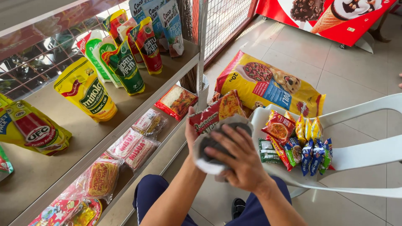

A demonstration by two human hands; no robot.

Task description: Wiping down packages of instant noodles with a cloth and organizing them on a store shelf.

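My left hand (pixel 191 130) holds a red and yellow noodle packet (pixel 217 112) from underneath, at chest height over my lap. My right hand (pixel 239 161) presses a grey and white cloth (pixel 205 165) flat against the packet's near end, fingers spread over the cloth. The cloth covers the packet's lower half. Both hands are between the metal shelf (pixel 167 73) on the left and a white plastic chair (pixel 364 155) on the right.
The upper shelf carries standing pouches, a yellow one (pixel 86 90) and green ones (pixel 125 67). Wrapped noodle packs (pixel 134 146) lie on the lower shelf. Several snack packets (pixel 293 142) sit on the chair seat. A large yellow pet food bag (pixel 268 83) lies on the tiled floor.
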